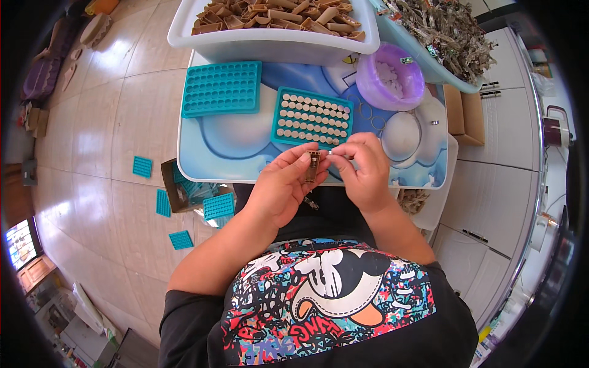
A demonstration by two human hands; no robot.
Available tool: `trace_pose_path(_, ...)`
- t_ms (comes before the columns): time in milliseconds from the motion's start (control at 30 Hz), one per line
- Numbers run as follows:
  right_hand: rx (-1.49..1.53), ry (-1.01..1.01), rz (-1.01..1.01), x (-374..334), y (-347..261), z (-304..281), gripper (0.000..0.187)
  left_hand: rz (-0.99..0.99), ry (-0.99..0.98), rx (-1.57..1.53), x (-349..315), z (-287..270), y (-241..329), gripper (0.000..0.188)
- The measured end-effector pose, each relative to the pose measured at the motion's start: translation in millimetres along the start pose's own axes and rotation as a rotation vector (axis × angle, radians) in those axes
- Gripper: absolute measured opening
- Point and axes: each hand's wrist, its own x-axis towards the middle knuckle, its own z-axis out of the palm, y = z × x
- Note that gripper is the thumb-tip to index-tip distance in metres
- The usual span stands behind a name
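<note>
Between the fingers of my left hand is a small brown plastic casing, held upright near the table's front edge. Dark and shiny parts show inside its upper end. My right hand is closed in a pinch beside the top of the casing, on a tiny pale piece too small to name. Just beyond both hands lies a teal tray holding rows of small round whitish pieces.
A stack of teal trays with round hollows sits at left. Behind stand a white tub of brown casings, a purple bowl with white bits, and a pale-blue basin heaped with greyish parts. A cardboard box and teal trays are lower left.
</note>
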Motion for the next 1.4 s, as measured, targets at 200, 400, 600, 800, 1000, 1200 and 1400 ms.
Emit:
trace_pose_path(200, 0.020, -0.018, -0.083, -3, -2, 14, 0.016, 0.008, -0.025, 0.005, 1, -3, -2, 0.029)
trace_pose_path(400, 0.035, -0.044, -0.119, -4, 0, 15, 0.016, 0.011, -0.037, -0.016, 3, -8, -4, 0.029)
trace_pose_path(600, -0.082, 0.044, 0.002, -1, 23, 0, 0.015, 0.007, 0.025, -0.009, 1, 2, 2, 0.029)
trace_pose_path(800, -0.234, -0.063, -0.036, 1, 27, -2, 0.016, 0.008, 0.012, -0.032, 1, 0, -1, 0.030)
trace_pose_path(1000, -0.185, -0.026, -0.080, 1, 24, -2, 0.015, 0.010, 0.029, -0.023, -1, 4, 1, 0.028)
trace_pose_path(1200, 0.014, -0.057, -0.061, 5, -2, 7, 0.015, 0.023, -0.016, 0.008, 1, -4, -2, 0.029)
trace_pose_path(1400, -0.004, -0.094, -0.125, 5, -2, 9, 0.015, 0.012, 0.017, 0.041, 2, 0, -3, 0.028)
